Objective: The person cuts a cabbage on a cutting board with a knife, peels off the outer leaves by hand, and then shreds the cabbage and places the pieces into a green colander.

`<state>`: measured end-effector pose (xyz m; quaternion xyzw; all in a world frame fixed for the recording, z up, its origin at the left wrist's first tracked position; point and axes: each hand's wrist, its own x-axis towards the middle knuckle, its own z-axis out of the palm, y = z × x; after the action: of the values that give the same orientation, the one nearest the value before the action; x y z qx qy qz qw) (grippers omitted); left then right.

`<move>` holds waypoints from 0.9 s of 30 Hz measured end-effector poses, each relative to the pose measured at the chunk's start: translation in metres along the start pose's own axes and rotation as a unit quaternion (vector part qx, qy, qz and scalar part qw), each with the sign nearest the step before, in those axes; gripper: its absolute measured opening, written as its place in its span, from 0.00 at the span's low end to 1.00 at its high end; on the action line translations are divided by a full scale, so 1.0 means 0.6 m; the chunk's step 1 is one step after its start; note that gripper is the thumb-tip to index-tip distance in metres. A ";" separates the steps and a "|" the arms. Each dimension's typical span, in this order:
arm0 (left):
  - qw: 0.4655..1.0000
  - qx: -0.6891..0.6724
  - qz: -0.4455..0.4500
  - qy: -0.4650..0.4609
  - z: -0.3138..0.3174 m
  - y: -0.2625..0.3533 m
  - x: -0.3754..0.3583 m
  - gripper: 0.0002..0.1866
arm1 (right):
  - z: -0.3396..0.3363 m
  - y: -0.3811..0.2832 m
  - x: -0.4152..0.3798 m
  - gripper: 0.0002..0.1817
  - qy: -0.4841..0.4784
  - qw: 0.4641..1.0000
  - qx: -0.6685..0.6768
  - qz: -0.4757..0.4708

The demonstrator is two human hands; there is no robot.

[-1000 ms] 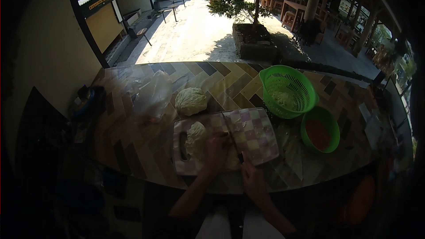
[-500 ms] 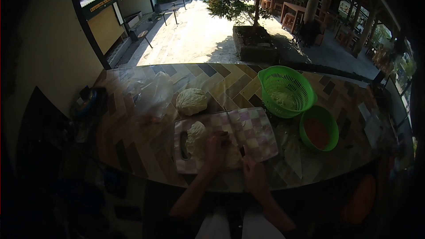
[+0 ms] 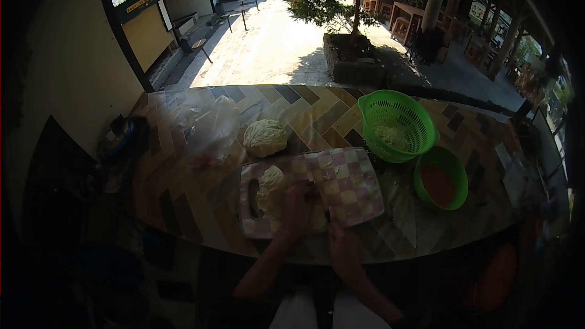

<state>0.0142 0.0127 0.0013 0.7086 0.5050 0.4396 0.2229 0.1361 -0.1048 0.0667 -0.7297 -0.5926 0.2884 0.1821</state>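
A pink-and-white checkered cutting board [image 3: 348, 190] lies in front of me on the table. On its left part rests a cut piece of cabbage [image 3: 269, 184], partly covered by my left hand [image 3: 296, 208], whose fingers are bent and pressing on it. My right hand [image 3: 345, 248] grips the dark handle of a knife [image 3: 329, 214] at the board's near edge. The blade points away from me, close beside my left fingertips, and is hard to make out in the shade. Small pale scraps lie on the board's right half. Behind the board sits a rounded cabbage [image 3: 265, 137].
A green colander [image 3: 370, 123] with shredded cabbage stands at the back right, touching a green bowl [image 3: 461, 192] of orange-red contents. A clear plastic bag [image 3: 214, 129] lies at the left. The herringbone-patterned table [image 3: 183, 207] has a curved near edge.
My right hand and the knife have shifted slightly left, toward my left hand. My left hand stays on the cabbage piece. The whole view has shifted a little.
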 end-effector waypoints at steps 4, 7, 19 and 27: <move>0.999 0.017 -0.014 -0.025 0.000 -0.001 0.003 0.12 | 0.032 0.021 0.028 0.28 0.095 0.990 -0.037 -0.101; 0.999 0.020 -0.020 -0.022 0.000 0.006 0.002 0.12 | 0.018 0.012 0.035 0.28 0.051 0.996 -0.029 -0.070; 0.999 0.026 -0.021 -0.016 -0.009 0.022 0.004 0.10 | 0.018 0.038 0.014 0.26 0.073 0.986 0.098 -0.115; 1.000 0.016 -0.010 0.002 -0.011 0.019 0.003 0.11 | 0.029 0.046 0.019 0.26 0.068 0.988 0.074 -0.114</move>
<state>0.0149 0.0093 0.0139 0.7063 0.5193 0.4304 0.2149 0.1474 -0.1017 0.0345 -0.6598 -0.6349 0.2591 0.3073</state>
